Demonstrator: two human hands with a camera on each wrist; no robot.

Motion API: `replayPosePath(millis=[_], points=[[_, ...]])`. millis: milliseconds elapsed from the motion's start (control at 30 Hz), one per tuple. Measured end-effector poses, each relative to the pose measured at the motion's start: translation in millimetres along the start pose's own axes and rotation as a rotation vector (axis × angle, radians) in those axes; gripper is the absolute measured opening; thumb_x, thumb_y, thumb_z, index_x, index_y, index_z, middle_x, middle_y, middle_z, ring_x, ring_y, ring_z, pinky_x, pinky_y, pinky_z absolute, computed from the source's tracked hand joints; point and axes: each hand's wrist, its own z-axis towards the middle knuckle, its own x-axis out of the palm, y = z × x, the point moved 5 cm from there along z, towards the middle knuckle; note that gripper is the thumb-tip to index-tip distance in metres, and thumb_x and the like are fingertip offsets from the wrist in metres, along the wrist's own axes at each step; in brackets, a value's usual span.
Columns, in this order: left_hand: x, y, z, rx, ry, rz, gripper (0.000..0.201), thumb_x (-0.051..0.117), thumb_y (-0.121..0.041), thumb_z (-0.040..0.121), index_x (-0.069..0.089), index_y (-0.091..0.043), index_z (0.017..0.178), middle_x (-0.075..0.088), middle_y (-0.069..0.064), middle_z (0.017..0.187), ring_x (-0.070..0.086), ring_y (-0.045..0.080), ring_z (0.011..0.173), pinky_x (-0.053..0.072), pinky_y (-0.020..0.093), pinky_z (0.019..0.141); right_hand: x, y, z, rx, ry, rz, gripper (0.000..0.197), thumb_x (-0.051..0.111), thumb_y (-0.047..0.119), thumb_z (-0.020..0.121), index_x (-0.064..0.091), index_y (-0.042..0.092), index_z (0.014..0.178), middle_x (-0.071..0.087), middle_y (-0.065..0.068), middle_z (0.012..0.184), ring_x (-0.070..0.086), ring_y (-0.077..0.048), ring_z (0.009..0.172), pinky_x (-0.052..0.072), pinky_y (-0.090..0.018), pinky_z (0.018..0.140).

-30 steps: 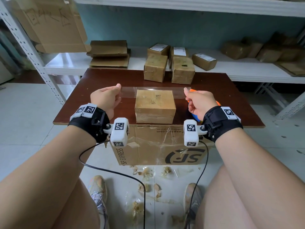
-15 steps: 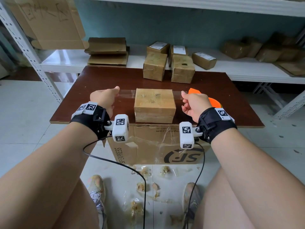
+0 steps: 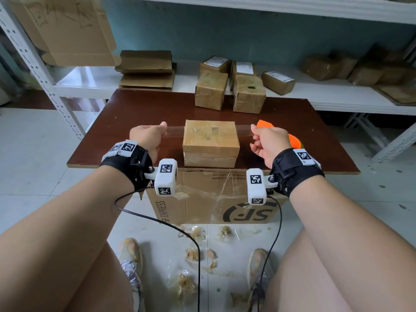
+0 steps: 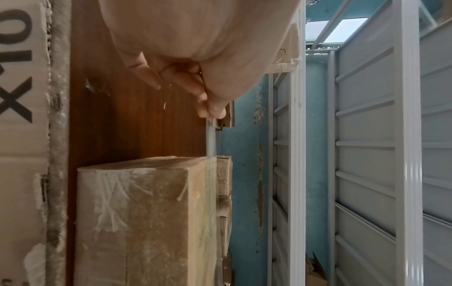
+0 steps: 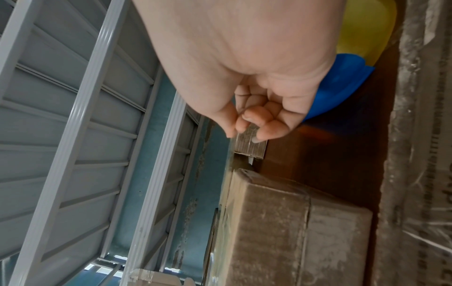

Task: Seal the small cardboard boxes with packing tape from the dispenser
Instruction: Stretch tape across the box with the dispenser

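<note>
box: small cardboard box (image 3: pixel 211 140) sat near the front edge of the brown table (image 3: pixel 139 113), right between my two hands, and from where I was watching it looked square-on
tape: clear strip of packing tape (image 3: pixel 243 130) was stretched across the far part of the box top, sticking out past both sides
left hand: my left hand (image 3: pixel 147 137) was curled, pinching the left tape end just off the box's left side; thumb and fingertips (image 4: pixel 203 108) were clamped on it in the wrist view
right hand: right hand (image 3: pixel 269 141) was curled too, pinching the other end between thumb and fingers (image 5: pixel 267 133)
dispenser: orange tape dispenser (image 3: pixel 292 140) sat on the table just behind that hand, mostly hidden
other stuff: two more boxes (image 3: pixel 229 93) at the table's back edge, a big SF Express carton (image 3: pixel 216 199) under the front
</note>
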Motion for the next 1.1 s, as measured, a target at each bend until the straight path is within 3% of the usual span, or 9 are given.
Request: replayPosePath(millis=[133,333,467,567,667,767,867,967,1100], points=[[4,3,2,-0.03,-0.003,0.005,0.02,0.078,-0.027,0.098,0.079,-0.011,0.087,0.058,-0.004,0.052,0.042,0.013,0.046,0.036,0.025,0.047,3,-5,1,0.017,0.019,0.001,0.017,0.071,0.014,0.101,0.063,0.008,0.087,0.052,-0.003,0.074,0.042,-0.01,0.053,0.056,-0.025,0.06],[15,15,8,-0.059,0.017,-0.078,0.018,0.077,-0.024,0.099,0.079,-0.007,0.104,0.068,0.005,0.082,0.05,0.012,0.056,0.044,0.022,0.047,5,-14,3,0.063,0.019,-0.077,0.012,0.069,0.018,0.102,0.064,0.007,0.106,0.051,-0.002,0.081,0.044,-0.014,0.062,0.05,-0.022,0.046],[22,23,12,-0.072,0.004,-0.066,0.016,0.075,-0.028,0.101,0.078,-0.012,0.099,0.068,0.006,0.094,0.054,0.015,0.066,0.044,0.016,0.04,8,-19,2,0.062,0.025,-0.125,0.015,0.067,0.021,0.104,0.065,0.007,0.108,0.055,-0.003,0.084,0.05,-0.015,0.067,0.053,-0.025,0.052],[28,28,14,-0.087,-0.013,-0.074,0.016,0.075,-0.029,0.1,0.075,-0.017,0.09,0.075,0.007,0.102,0.059,0.017,0.073,0.045,0.017,0.042,11,-22,1,0.075,0.023,-0.166,0.017,0.066,0.025,0.104,0.063,0.011,0.094,0.059,-0.005,0.091,0.053,-0.016,0.072,0.057,-0.03,0.059],[34,32,16,-0.106,-0.012,-0.045,0.019,0.073,-0.031,0.102,0.074,-0.019,0.088,0.072,0.006,0.092,0.058,0.017,0.068,0.047,0.019,0.046,15,-26,-1,0.112,0.006,-0.175,0.018,0.067,0.028,0.104,0.063,0.011,0.099,0.058,-0.007,0.095,0.054,-0.017,0.073,0.058,-0.03,0.056],[38,39,19,-0.135,0.009,-0.029,0.017,0.072,-0.035,0.102,0.075,-0.018,0.101,0.069,0.004,0.085,0.06,0.017,0.066,0.048,0.022,0.048,19,-34,-6,0.154,0.022,-0.144,0.023,0.066,0.029,0.104,0.063,0.008,0.114,0.057,-0.005,0.093,0.051,-0.014,0.066,0.057,-0.029,0.049],[43,38,17,-0.187,-0.003,-0.002,0.018,0.074,-0.034,0.101,0.075,-0.018,0.093,0.063,0.003,0.075,0.054,0.016,0.06,0.046,0.023,0.049,24,-40,-11,0.168,0.038,-0.125,0.021,0.062,0.03,0.106,0.061,0.009,0.105,0.059,-0.006,0.091,0.053,-0.015,0.062,0.055,-0.028,0.046],[48,38,14,-0.257,0.007,0.012,0.028,0.075,-0.035,0.1,0.068,-0.017,0.08,0.056,0.003,0.071,0.047,0.016,0.057,0.042,0.023,0.052,27,-44,-14,0.189,0.033,-0.131,0.016,0.056,0.024,0.107,0.063,0.01,0.104,0.061,-0.007,0.093,0.054,-0.016,0.063,0.057,-0.032,0.052],[53,44,15,-0.142,0.007,0.038,0.011,0.072,-0.017,0.099,0.082,-0.011,0.102,0.067,0.011,0.074,0.053,0.023,0.06,0.046,0.033,0.061,30,-47,-18,0.27,0.024,-0.114,0.017,0.045,0.014,0.105,0.055,0.012,0.091,0.059,-0.009,0.09,0.053,-0.018,0.067,0.061,-0.037,0.064]])
